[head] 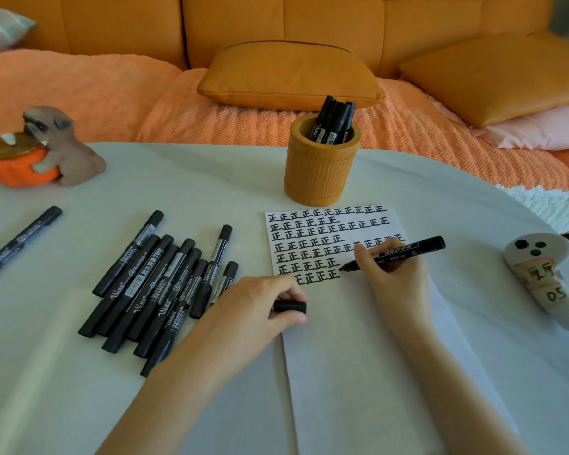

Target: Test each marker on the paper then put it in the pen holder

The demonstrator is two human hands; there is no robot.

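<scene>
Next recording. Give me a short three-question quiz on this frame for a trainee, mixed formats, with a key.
1. True or false: the marker in the right hand has its writing tip covered.
2. What does the left hand grip? A) a cap B) a whole pen C) nothing
3. Fill in: the pile of loose markers lies to the ____ of the paper.

Key: 1 false, the tip is bare; 2 A; 3 left.
</scene>
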